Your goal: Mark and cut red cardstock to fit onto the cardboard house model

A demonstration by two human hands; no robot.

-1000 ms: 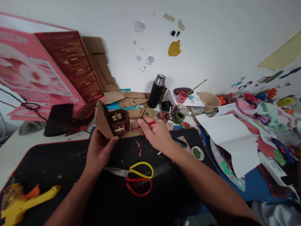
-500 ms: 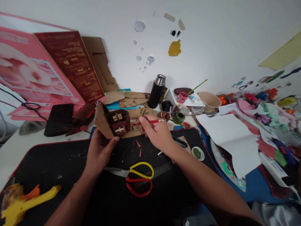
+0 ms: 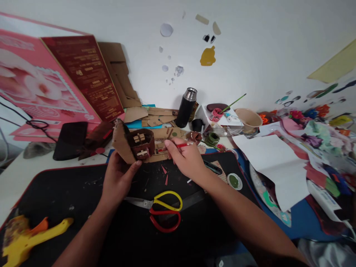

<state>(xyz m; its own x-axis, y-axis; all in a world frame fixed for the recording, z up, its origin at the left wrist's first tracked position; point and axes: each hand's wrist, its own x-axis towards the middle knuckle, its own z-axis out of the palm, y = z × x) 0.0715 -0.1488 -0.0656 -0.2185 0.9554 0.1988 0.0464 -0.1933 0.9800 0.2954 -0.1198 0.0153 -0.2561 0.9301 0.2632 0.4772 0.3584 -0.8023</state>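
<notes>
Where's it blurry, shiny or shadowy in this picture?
All in the head view: the crumpled paper toward the right edge looks smeared and stretched; the bottle has a shiny metal top and a soft shadow on the wall beside it; the red stick in the right hand has a tip too fuzzy to make out.

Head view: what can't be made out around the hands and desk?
All in the head view:
Left hand: most fingers hidden behind the cardboard model.
Red stick in the right hand: tip too small and blurred to identify.
Yellow tool: lower end cut off by the bottom edge.
Pink box: small print too blurred to read.
</notes>
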